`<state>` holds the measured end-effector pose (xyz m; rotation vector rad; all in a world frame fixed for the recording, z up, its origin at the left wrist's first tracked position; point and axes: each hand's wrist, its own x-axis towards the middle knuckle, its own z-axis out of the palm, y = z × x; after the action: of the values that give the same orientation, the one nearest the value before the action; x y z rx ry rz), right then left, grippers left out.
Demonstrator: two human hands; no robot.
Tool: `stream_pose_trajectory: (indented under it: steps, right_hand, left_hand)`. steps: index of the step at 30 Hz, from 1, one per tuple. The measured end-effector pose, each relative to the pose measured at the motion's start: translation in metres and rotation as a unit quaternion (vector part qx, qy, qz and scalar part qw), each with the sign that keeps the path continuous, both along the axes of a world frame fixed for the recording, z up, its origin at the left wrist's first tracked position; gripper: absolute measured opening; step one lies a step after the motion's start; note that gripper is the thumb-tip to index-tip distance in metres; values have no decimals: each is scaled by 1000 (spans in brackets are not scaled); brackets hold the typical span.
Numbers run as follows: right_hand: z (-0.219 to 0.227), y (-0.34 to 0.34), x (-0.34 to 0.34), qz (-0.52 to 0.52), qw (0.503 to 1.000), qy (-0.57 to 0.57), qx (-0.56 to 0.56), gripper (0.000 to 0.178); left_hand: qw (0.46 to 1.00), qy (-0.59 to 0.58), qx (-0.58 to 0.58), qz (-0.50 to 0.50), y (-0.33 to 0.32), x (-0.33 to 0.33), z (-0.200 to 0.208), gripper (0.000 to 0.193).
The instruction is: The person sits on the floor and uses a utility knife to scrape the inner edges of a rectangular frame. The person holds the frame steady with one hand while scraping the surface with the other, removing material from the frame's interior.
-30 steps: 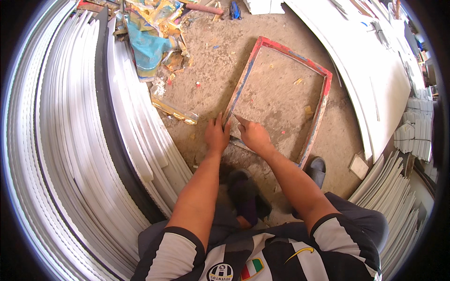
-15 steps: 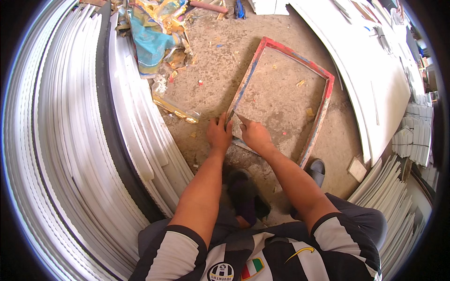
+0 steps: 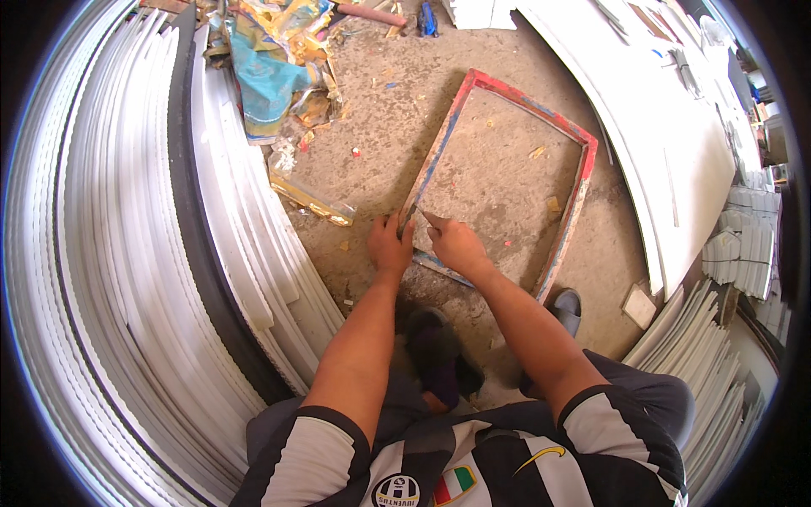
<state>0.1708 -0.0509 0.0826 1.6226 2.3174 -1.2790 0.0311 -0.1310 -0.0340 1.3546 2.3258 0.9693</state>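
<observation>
A rectangular frame (image 3: 584, 182) with worn red, blue and whitish paint lies on the floor ahead of me. My left hand (image 3: 389, 246) is closed around its left bar, close to the near left corner. A thin dark strip shows by the fingertips of that hand; its kind is unclear. Just inside the same bar, my right hand (image 3: 457, 246) is closed on a narrow brownish, pointed tool (image 3: 432, 220), perhaps a blade. Its tip points at the bar beside my left thumb. Most of the tool is hidden in my fist.
Long white panels (image 3: 127, 211) are stacked along the left. A large white sheet (image 3: 667, 152) and more white strips (image 3: 688, 338) line the right. Crumpled blue and yellow plastic (image 3: 270, 84) lies far left, near a yellowish strip (image 3: 312, 201). A small pale tile (image 3: 639, 306) lies near my foot.
The whole view has shifted slightly. Both hands stay at the left bar, with the right hand's tool tip still beside the left thumb. Otherwise little differs.
</observation>
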Motion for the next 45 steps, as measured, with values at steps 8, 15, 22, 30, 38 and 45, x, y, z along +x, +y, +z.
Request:
stream_pose_trajectory:
  steps: [8,15,22,30,38,45]
  right_hand:
    - [-15,7,8,-17,999,43,-3,41]
    - [-4,3,2,3,999,33,-2,42]
    - [-8,1,4,-1,999,33,14,41]
    - [13,4,-12,26,998,-51,21,40]
    - [40,15,-38,124,982,-138,19,28]
    - [46,27,-46,106,986,-127,-13,27]
  left_hand:
    - [1000,-1,12,7,1,1,7,48]
    - [999,1,38,12,0,0,-2,43]
    - [1000,4,29,10,0,0,1,44]
    - [1000,-9,0,21,0,0,-6,47]
    - [1000,-6,19,12,3,1,-3,45]
    - [998,-35,42,-7,1,-6,-7,45]
